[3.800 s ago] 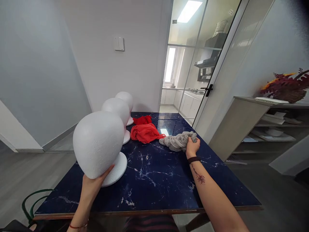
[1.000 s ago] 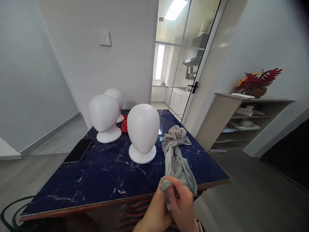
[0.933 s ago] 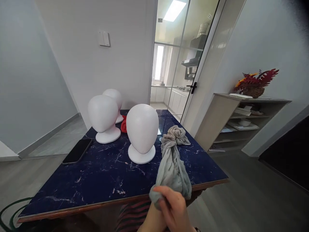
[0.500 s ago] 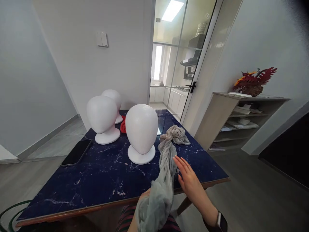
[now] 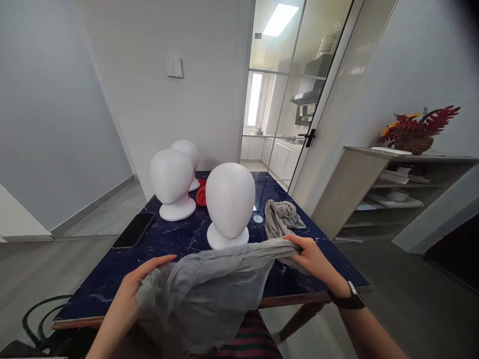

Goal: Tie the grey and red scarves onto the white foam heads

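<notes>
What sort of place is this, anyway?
Likely a home, in a room beside a kitchen: a tall glass-paned door shows low white cabinets beyond, and a brown woven basket of red leaves sits on a beige open shelf unit.

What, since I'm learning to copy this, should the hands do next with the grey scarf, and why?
I'd probably draw the right hand a little farther from the left hand to open out the grey scarf: it sags between them, is gathered into folds where the right hand grips it, and beyond that hand more of it lies bunched on the table.
</notes>
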`<state>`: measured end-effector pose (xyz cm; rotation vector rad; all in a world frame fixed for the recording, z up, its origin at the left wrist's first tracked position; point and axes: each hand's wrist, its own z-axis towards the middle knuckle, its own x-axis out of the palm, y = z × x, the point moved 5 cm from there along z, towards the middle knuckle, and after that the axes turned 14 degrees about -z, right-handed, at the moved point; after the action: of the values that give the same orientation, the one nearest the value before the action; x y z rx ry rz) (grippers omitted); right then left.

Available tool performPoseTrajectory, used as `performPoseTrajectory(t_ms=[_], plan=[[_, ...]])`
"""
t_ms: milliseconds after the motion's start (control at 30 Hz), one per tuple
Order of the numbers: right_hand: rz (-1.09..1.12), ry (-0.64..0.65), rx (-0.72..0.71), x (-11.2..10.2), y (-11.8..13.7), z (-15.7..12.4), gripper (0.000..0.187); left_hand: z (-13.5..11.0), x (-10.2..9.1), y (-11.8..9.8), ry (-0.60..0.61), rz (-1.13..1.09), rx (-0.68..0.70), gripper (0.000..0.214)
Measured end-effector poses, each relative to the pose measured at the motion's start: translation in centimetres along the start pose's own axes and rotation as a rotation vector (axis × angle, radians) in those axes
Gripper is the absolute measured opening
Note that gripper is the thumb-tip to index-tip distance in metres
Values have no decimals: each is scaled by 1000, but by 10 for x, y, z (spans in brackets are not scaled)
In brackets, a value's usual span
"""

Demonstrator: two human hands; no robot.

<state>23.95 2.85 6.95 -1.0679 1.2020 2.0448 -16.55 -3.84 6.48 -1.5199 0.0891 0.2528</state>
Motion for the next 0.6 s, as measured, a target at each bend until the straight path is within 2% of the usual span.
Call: performPoseTrajectory(t_ms=[67, 167, 233, 300, 333, 367, 467, 533, 567, 600], plan=[[-1, 49, -3, -6, 0, 2, 23, 15, -21, 19, -18, 83, -47, 43], [26, -50, 67, -14, -9, 5, 21, 29, -44, 38, -68, 192, -48, 51], [69, -137, 94, -21, -10, 8, 23, 28, -56, 36, -173, 292, 31, 52], [115, -129, 60, -26, 1, 9, 24, 14, -53, 19, -327, 381, 148, 48], [130, -87, 22, -27, 13, 10, 24, 4, -42, 6, -370, 378, 205, 47], [136, -27, -27, -27, 29, 9, 24, -7, -23, -6, -350, 296, 254, 48], [87, 153, -216, -24, 87, -1, 23, -36, 69, -33, 11, -36, 214, 67], [13, 214, -333, -22, 122, -12, 27, -50, 130, -43, 217, -267, 177, 80], [-23, 234, -382, -21, 135, -19, 31, -53, 151, -45, 267, -360, 163, 81], [-55, 243, -420, -21, 144, -24, 34, -54, 165, -45, 305, -414, 140, 71]])
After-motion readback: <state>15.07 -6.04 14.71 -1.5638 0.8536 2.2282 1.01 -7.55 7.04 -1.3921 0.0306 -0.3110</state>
